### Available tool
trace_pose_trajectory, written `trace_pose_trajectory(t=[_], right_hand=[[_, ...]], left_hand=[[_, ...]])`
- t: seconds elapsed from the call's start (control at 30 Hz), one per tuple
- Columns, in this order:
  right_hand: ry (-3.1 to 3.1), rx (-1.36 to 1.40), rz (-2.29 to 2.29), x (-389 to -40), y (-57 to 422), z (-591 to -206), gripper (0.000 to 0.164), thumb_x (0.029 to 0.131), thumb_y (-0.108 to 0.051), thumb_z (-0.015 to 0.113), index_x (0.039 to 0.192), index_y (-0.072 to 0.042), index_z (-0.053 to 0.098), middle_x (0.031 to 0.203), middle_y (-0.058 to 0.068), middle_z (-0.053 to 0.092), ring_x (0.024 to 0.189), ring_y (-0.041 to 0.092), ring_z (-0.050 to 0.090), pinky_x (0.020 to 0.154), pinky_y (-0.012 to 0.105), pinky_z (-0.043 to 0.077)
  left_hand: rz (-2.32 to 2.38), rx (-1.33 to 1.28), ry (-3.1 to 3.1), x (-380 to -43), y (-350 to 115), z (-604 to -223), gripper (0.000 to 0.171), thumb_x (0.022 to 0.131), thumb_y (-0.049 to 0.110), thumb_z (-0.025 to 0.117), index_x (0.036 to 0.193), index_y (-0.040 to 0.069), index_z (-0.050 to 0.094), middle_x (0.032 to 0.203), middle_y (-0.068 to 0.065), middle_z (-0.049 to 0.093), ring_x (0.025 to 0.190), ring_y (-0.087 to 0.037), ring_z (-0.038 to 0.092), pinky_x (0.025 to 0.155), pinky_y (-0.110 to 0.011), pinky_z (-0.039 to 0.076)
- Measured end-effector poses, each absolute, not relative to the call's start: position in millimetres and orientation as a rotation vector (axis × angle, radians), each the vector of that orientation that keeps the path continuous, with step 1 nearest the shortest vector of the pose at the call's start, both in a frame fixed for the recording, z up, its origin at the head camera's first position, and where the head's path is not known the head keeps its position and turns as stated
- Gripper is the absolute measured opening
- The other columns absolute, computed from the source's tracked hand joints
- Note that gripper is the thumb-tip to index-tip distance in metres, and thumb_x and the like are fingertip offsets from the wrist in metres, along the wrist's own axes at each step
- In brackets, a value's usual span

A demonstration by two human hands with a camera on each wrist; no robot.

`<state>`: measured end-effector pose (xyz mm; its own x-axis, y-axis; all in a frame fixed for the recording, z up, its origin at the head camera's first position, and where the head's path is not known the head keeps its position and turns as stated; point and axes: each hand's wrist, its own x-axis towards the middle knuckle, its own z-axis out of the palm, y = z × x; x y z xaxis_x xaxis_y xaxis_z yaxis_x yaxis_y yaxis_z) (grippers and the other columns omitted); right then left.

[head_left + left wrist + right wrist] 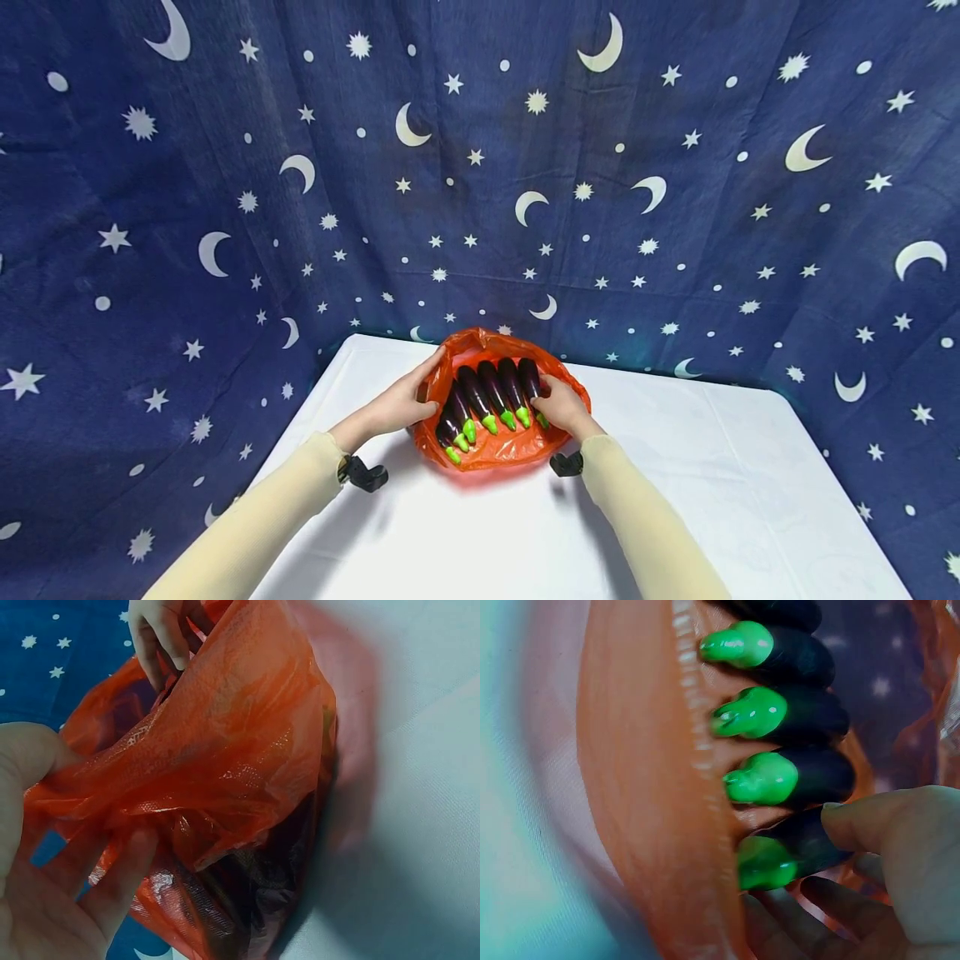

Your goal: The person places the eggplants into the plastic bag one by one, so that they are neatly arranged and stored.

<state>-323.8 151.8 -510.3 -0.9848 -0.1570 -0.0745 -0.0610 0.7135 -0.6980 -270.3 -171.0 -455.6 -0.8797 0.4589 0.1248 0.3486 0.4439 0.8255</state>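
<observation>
An orange-red plastic bag (498,457) lies with its mouth wide on the white table. Inside it, several dark purple eggplants (491,387) with bright green caps lie side by side in a row. My left hand (401,408) pinches the bag's left edge, thumb on one side of the film (225,742) and fingers on the other. At the right end of the row, my right hand (562,406) reaches inside and grips the outermost eggplant (814,840) between thumb and fingers. Its far end is hidden in the right wrist view.
A white cloth covers the table (697,467). Behind and to the sides hangs a dark blue curtain (480,225) with moons and stars. Dark wrist-worn devices (367,475) sit below both wrists, close to the bag.
</observation>
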Motion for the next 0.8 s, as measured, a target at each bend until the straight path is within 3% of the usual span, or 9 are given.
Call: trace_pose_trajectory(t=[0.17, 0.3, 0.5, 0.63, 0.8], right_hand=[[2.8, -0.298, -1.122, -314, 159, -496, 0.059, 0.097, -0.016, 0.065, 0.15, 0.003, 0.047, 0.144, 0.022, 0.055, 0.129, 0.039, 0.054, 0.11, 0.057, 0.039], [2.849, -0.367, -1.097, -307, 174, -487, 0.055, 0.097, -0.016, 0.064, 0.148, 0.0, 0.05, 0.144, 0.022, 0.056, 0.13, 0.04, 0.053, 0.11, 0.057, 0.04], [2.859, -0.396, -1.149, -295, 204, -473, 0.055, 0.098, -0.019, 0.062, 0.148, -0.002, 0.051, 0.142, 0.023, 0.057, 0.118, 0.038, 0.062, 0.101, 0.054, 0.049], [2.897, -0.391, -1.128, -286, 229, -467, 0.056, 0.099, -0.02, 0.062, 0.15, 0.0, 0.048, 0.144, 0.026, 0.054, 0.116, 0.04, 0.063, 0.095, 0.054, 0.052], [2.994, -0.349, -1.03, -275, 264, -462, 0.058, 0.1, -0.022, 0.062, 0.15, 0.002, 0.046, 0.145, 0.03, 0.051, 0.123, 0.048, 0.057, 0.098, 0.061, 0.048]], left_hand=[[1.34, 0.765, 2.628, -266, -174, -453, 0.092, 0.09, 0.001, 0.068, 0.166, 0.021, 0.02, 0.165, -0.012, 0.028, 0.142, -0.029, 0.04, 0.117, -0.05, 0.032], [1.289, 0.812, 2.672, -263, -176, -452, 0.084, 0.092, 0.008, 0.069, 0.164, 0.019, 0.027, 0.166, -0.013, 0.025, 0.151, -0.032, 0.025, 0.119, -0.055, 0.025], [1.308, 0.83, 2.705, -259, -180, -450, 0.078, 0.094, 0.019, 0.073, 0.162, 0.02, 0.035, 0.168, -0.01, 0.02, 0.153, -0.033, 0.019, 0.118, -0.059, 0.024], [1.362, 0.799, 2.718, -254, -186, -449, 0.079, 0.095, 0.027, 0.073, 0.163, 0.021, 0.032, 0.169, -0.006, 0.017, 0.154, -0.032, 0.017, 0.118, -0.062, 0.022], [1.364, 0.74, 2.797, -250, -194, -447, 0.083, 0.098, 0.038, 0.068, 0.165, 0.024, 0.021, 0.17, -0.003, 0.017, 0.154, -0.029, 0.015, 0.12, -0.059, 0.017]])
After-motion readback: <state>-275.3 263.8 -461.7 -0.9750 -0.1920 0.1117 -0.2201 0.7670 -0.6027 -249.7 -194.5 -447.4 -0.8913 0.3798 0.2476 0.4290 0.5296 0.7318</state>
